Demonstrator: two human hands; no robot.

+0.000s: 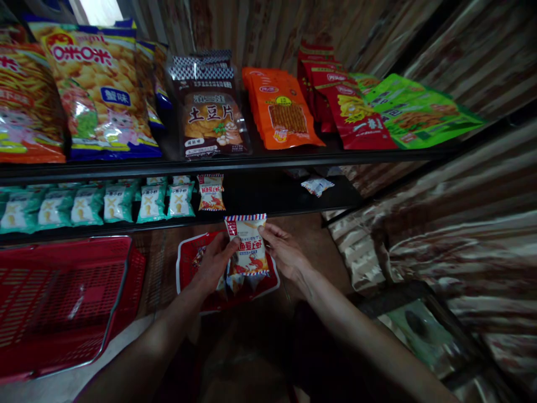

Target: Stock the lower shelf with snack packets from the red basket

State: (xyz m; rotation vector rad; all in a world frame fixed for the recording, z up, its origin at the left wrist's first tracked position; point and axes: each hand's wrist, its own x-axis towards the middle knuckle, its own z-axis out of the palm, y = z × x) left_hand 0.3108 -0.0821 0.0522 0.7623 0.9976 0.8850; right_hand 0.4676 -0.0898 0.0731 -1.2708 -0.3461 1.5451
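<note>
Between both hands I hold a small white snack packet [248, 246] with red lettering and striped ends. My left hand [216, 260] grips its left edge, thumb on the front. At its upper right side, my right hand [283, 246] pinches the other edge. Below the packet is a small red basket [187, 252] with a white rim, and several more packets lie in it, partly hidden. A similar packet [211, 193] stands on the lower shelf [260, 196], at the end of the rows of teal packets [151, 200]. Another white packet [318, 186] lies farther right there.
The upper shelf [268, 160] overhangs the lower one and carries bagged snacks, including a brown chip bag [212, 112], an orange bag [285, 109] and a green bag [419, 112]. A large red basket [62, 302] stands at left. Draped, striped sheeting [453, 224] lines the right.
</note>
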